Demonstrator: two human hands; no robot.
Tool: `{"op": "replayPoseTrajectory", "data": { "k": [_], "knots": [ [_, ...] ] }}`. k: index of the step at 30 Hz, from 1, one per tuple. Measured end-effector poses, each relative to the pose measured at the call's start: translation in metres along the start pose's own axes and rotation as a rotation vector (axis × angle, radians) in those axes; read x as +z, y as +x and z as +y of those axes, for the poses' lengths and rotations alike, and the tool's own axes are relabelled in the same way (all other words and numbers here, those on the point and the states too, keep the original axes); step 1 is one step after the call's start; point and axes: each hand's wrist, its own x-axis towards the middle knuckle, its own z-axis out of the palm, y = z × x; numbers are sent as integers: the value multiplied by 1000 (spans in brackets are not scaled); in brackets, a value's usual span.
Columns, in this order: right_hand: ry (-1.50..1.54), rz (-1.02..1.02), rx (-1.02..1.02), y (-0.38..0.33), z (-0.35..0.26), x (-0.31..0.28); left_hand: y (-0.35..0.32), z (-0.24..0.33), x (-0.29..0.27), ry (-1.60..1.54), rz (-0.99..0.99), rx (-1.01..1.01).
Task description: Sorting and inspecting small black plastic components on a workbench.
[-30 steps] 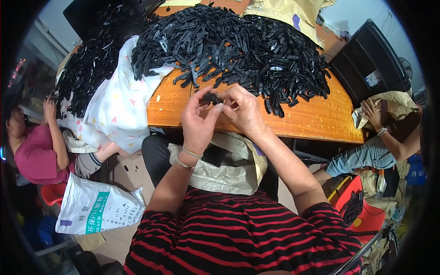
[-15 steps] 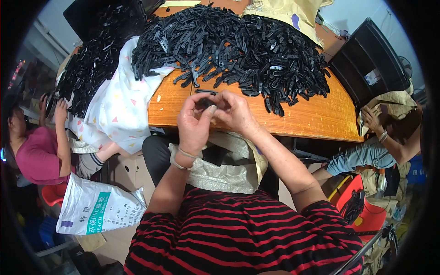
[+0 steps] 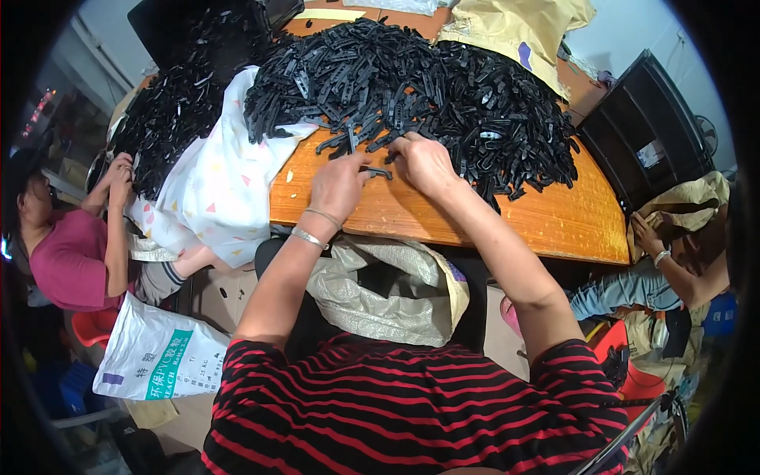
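A big heap of slim black plastic pieces [image 3: 348,71] lies on the wooden table [image 3: 317,207] before me. At the heap's near edge, my left hand [image 3: 338,188] has its fingers bent together at a slim black plastic piece [image 3: 378,172], which sticks out to the right from the fingertips. My right hand [image 3: 427,165] reaches to the heap beside it, thumb and fingers pinched on another dark piece, mostly hidden by the fingers. An open woven sack [image 3: 356,305] rests at my lap, below the table edge.
A patterned white cloth [image 3: 210,190] hangs over the table at left, by a second black heap. A person in a magenta shirt [image 3: 75,257] works there. At right, another person's hand [image 3: 647,236] touches a sack, near a black crate [image 3: 645,131]. A white printed sack [image 3: 158,352] lies lower left.
My hands, joined above the lap sack around a small dark thing, have parted and moved forward to the heap's near edge. The whole view has shifted slightly.
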Motion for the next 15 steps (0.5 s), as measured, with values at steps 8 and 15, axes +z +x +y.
{"op": "replayPoseTrajectory", "data": {
  "k": [8, 15],
  "knots": [
    [172, -3, -129, -1, 16, 1, -3, -5, 15, 120, 126, 120],
    [-82, -53, 71, -15, 35, -22, -19, -6, 12, -26, 148, 106]
  ]
}}
